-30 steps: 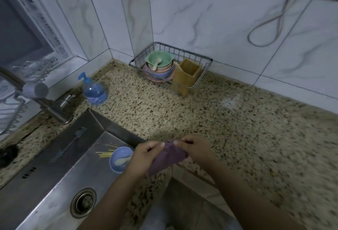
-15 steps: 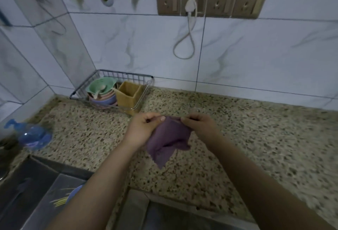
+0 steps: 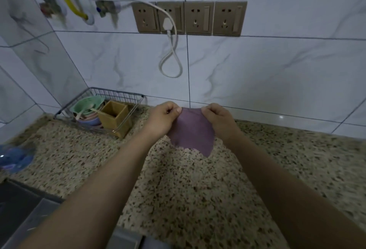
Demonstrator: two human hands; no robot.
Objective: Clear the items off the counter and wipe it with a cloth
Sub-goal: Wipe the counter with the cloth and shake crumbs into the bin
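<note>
The purple cloth point(image 3: 191, 131) hangs above the speckled desk point(image 3: 198, 189), pinched at its top corners by the left hand point(image 3: 162, 119) and right hand point(image 3: 219, 119) (both curled). A wire basket point(image 3: 116, 95) of bowls sits far left.

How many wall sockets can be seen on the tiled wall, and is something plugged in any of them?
4, in one row above the counter: first socket, second socket holding a white plug, third socket, fourth socket. None appears hidden.
</note>
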